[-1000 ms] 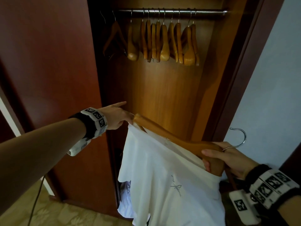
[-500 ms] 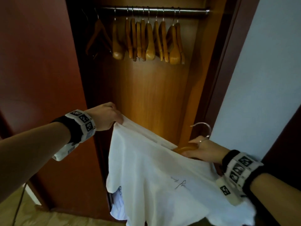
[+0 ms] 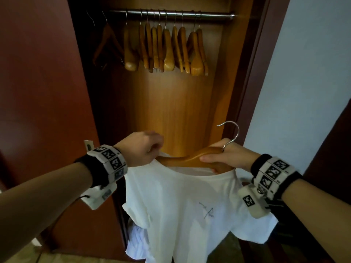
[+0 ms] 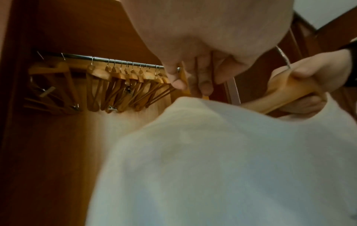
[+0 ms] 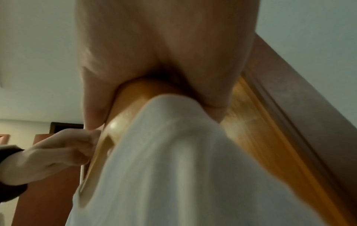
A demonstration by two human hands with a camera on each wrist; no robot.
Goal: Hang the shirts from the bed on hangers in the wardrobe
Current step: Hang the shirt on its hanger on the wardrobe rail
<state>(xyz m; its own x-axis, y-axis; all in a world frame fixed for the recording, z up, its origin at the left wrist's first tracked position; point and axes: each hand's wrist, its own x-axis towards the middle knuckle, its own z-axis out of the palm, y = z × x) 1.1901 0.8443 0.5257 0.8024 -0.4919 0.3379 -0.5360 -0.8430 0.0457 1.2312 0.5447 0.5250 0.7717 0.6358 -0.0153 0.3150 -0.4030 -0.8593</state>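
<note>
Two hands hold one wooden hanger: right hand grips its middle below the hook, left hand pinches the white shirt collar; shirt hangs beneath both, bearing a small dark mark.

Both forearms raised, fingers curled.

R hand grips wooden hanger at its middle, just under the metal hook, fingers curled round the bar. L hand pinches white shirt at collar, over hanger's far end from the grip. Shirt hangs below both hands. Well above the grip: rail w/ row of spare hangers inside wardrobe.
</note>
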